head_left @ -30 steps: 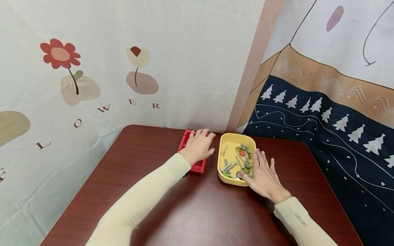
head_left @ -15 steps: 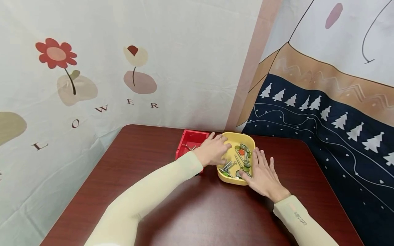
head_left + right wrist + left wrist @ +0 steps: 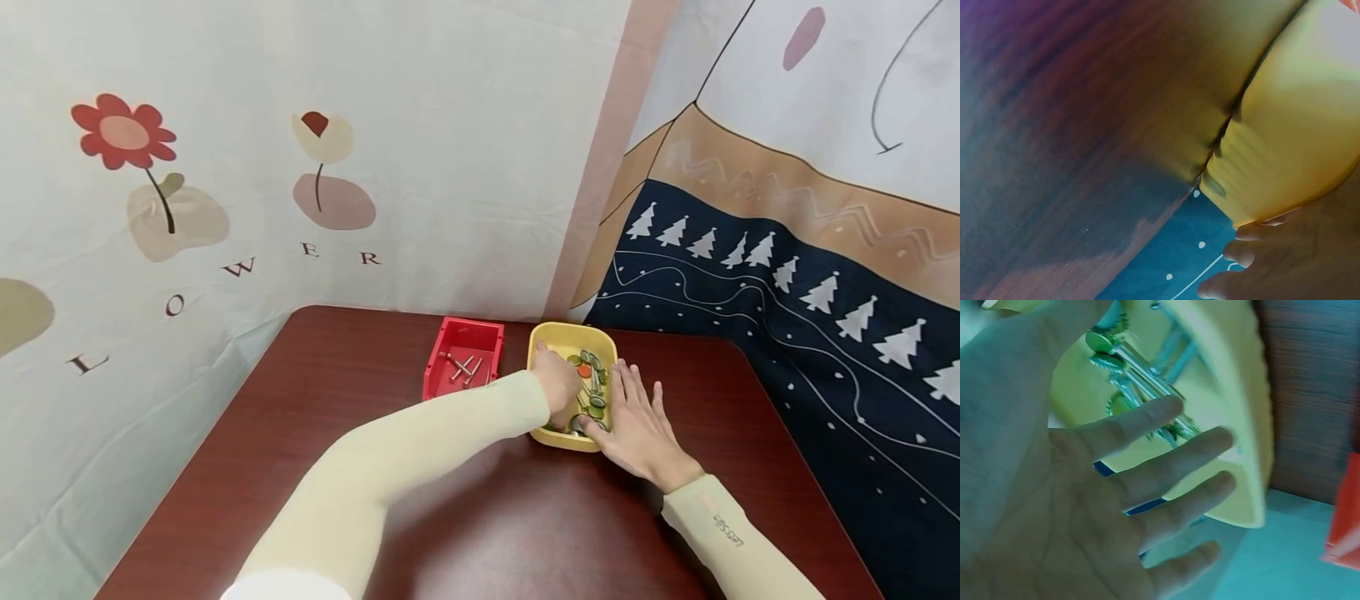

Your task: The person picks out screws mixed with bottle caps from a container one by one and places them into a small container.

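A yellow tray [image 3: 576,328] stands at the back of the table, holding screws [image 3: 1145,377] and several bottle caps [image 3: 596,402], one of them orange. My left hand [image 3: 557,383] reaches down into its left side. In the left wrist view its fingers are straight and spread over the screws and caps, with nothing gripped. My right hand [image 3: 645,433] rests on the tray's right rim, fingers straight and thumb over the near corner. To the left is a red box [image 3: 471,326] with several screws [image 3: 465,368] in it; my left forearm hides its near end.
A dark red-brown wooden table [image 3: 330,367] carries both containers. Behind it hangs a white printed cloth [image 3: 450,167], and a navy cloth with white trees [image 3: 750,317] covers the right side.
My left hand has moved right from above the red box and down into the yellow tray, uncovering the screws in the red box. The right hand stays at the tray's rim.
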Demonstrator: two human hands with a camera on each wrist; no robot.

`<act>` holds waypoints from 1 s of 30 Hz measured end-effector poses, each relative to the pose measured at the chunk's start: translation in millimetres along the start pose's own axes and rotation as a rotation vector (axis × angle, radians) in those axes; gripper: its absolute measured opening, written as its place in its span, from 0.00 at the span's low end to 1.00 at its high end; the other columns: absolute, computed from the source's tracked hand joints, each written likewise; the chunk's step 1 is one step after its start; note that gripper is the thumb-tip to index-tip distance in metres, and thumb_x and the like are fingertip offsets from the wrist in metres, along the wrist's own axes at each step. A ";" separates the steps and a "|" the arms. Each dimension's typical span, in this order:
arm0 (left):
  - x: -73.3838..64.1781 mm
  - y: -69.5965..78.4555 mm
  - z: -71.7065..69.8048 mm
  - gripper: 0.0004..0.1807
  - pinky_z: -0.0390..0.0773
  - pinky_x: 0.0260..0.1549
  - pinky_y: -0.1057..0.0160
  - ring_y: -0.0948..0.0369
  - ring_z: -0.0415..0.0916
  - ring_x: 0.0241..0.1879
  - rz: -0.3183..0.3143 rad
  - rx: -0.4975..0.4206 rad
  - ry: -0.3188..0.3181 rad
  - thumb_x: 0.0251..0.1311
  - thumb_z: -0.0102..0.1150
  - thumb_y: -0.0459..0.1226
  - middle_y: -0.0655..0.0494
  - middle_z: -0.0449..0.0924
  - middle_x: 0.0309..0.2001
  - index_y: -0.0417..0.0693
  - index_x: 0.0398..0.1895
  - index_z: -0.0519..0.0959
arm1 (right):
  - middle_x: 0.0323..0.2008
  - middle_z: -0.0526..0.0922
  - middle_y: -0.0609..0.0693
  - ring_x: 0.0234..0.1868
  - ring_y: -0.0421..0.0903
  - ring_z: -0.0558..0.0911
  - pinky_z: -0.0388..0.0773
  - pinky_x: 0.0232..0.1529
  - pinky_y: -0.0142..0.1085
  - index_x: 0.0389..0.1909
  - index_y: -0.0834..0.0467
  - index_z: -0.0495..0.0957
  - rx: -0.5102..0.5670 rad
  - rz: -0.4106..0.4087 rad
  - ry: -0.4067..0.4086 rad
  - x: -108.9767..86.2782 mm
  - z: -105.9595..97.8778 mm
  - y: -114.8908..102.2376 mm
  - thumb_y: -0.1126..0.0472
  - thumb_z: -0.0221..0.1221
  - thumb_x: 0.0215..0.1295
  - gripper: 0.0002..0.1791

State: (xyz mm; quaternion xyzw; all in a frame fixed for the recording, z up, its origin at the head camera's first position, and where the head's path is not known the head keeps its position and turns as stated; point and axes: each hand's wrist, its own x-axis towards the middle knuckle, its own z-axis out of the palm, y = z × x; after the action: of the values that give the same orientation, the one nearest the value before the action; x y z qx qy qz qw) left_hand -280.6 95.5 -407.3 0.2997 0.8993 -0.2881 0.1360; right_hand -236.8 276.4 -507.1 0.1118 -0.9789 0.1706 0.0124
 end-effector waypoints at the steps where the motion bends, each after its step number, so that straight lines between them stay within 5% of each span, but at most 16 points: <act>1: 1.2 3.5 -3.9 0.37 0.62 0.92 0.37 0.59 0.78 0.82 -0.009 0.016 -0.041 0.78 0.65 0.67 0.70 0.79 0.83 0.76 0.86 0.76 | 0.97 0.41 0.67 0.97 0.72 0.41 0.34 0.91 0.80 0.96 0.67 0.43 -0.001 -0.001 -0.001 0.2 0.1 -0.6 0.31 0.61 0.83 0.63; 6: 5.4 13.0 -12.0 0.36 0.64 0.91 0.41 0.63 0.73 0.85 -0.025 0.017 -0.141 0.82 0.64 0.60 0.71 0.73 0.87 0.77 0.90 0.71 | 0.97 0.44 0.68 0.97 0.73 0.45 0.37 0.91 0.80 0.95 0.68 0.46 -0.014 -0.009 0.009 2.0 1.0 -4.3 0.35 0.62 0.81 0.61; 12: 17.1 7.9 -9.2 0.39 0.76 0.84 0.47 0.62 0.75 0.83 -0.070 -0.079 -0.100 0.76 0.75 0.58 0.67 0.76 0.85 0.69 0.87 0.75 | 0.97 0.44 0.67 0.97 0.73 0.45 0.38 0.91 0.80 0.95 0.68 0.46 -0.019 -0.012 0.019 3.1 0.9 -5.7 0.35 0.62 0.81 0.61; 14: 42.9 7.9 1.8 0.43 0.83 0.76 0.45 0.63 0.81 0.76 -0.095 -0.119 -0.058 0.68 0.83 0.59 0.66 0.81 0.80 0.68 0.85 0.78 | 0.97 0.43 0.67 0.97 0.72 0.45 0.38 0.91 0.80 0.95 0.67 0.45 -0.016 -0.010 0.017 3.0 0.2 -5.3 0.32 0.61 0.82 0.61; 20: 114.0 7.4 32.6 0.23 0.94 0.48 0.50 0.64 0.90 0.56 -0.094 -0.220 0.015 0.88 0.63 0.52 0.66 0.91 0.66 0.81 0.80 0.81 | 0.97 0.43 0.67 0.97 0.72 0.45 0.38 0.91 0.80 0.95 0.68 0.45 -0.018 -0.011 0.022 2.7 -0.9 -3.6 0.29 0.60 0.83 0.63; 21: 110.6 5.6 30.3 0.22 0.93 0.48 0.54 0.64 0.90 0.56 -0.076 -0.240 0.016 0.92 0.55 0.50 0.66 0.91 0.66 0.83 0.80 0.80 | 0.97 0.43 0.67 0.97 0.72 0.45 0.38 0.91 0.80 0.95 0.68 0.45 -0.016 -0.011 0.021 2.7 -0.8 -3.2 0.29 0.60 0.83 0.63; 23: 113.8 5.7 30.9 0.20 0.93 0.47 0.57 0.64 0.90 0.55 -0.066 -0.281 0.029 0.91 0.58 0.48 0.66 0.92 0.65 0.80 0.77 0.84 | 0.97 0.43 0.67 0.97 0.72 0.45 0.38 0.91 0.80 0.95 0.68 0.44 -0.017 -0.008 0.018 2.7 -0.4 -2.5 0.28 0.59 0.82 0.64; 28: 92.1 9.8 14.5 0.16 0.91 0.57 0.62 0.65 0.90 0.60 -0.089 -0.339 0.014 0.90 0.61 0.42 0.64 0.92 0.66 0.67 0.70 0.90 | 0.97 0.42 0.67 0.97 0.73 0.45 0.38 0.91 0.80 0.95 0.68 0.44 -0.012 -0.001 0.014 2.4 0.9 -0.6 0.28 0.59 0.82 0.64; 30: 98.8 12.6 17.1 0.16 0.90 0.57 0.63 0.65 0.90 0.59 -0.083 -0.340 0.006 0.90 0.60 0.42 0.64 0.92 0.65 0.65 0.70 0.90 | 0.97 0.42 0.67 0.97 0.73 0.45 0.38 0.91 0.81 0.95 0.68 0.45 -0.013 0.000 0.016 2.2 1.5 0.5 0.28 0.60 0.82 0.64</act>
State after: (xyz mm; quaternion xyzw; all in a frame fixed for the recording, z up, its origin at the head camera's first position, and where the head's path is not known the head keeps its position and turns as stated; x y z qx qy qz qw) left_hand -349.0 139.1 -467.6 0.2359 0.9470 -0.1361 0.1702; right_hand -239.0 275.9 -508.5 0.1103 -0.9799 0.1651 0.0212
